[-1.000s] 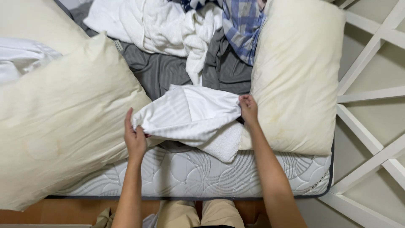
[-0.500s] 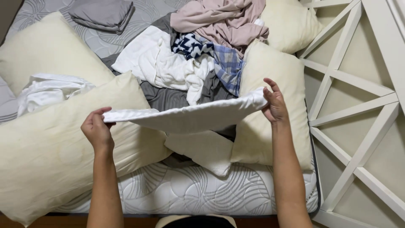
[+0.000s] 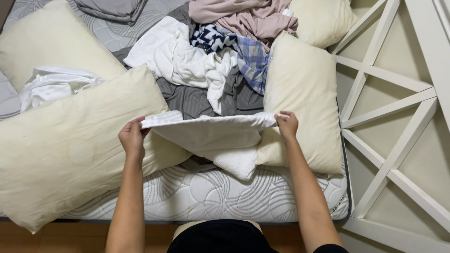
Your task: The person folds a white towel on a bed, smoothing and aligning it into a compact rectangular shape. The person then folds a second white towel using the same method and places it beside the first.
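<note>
Fingers of the left hand [image 3: 132, 139] and right hand [image 3: 287, 125] each pinch an end of the white towel [image 3: 211, 136], stretched crosswise between them above the mattress [image 3: 187, 201], its loose fold hanging toward the person

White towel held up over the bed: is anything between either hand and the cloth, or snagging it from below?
Nothing visible. The left hand and right hand each pinch an end of the white towel directly. Its lower fold hangs over the mattress, between the two nearest cream pillows, with no sign of snagging.
</note>
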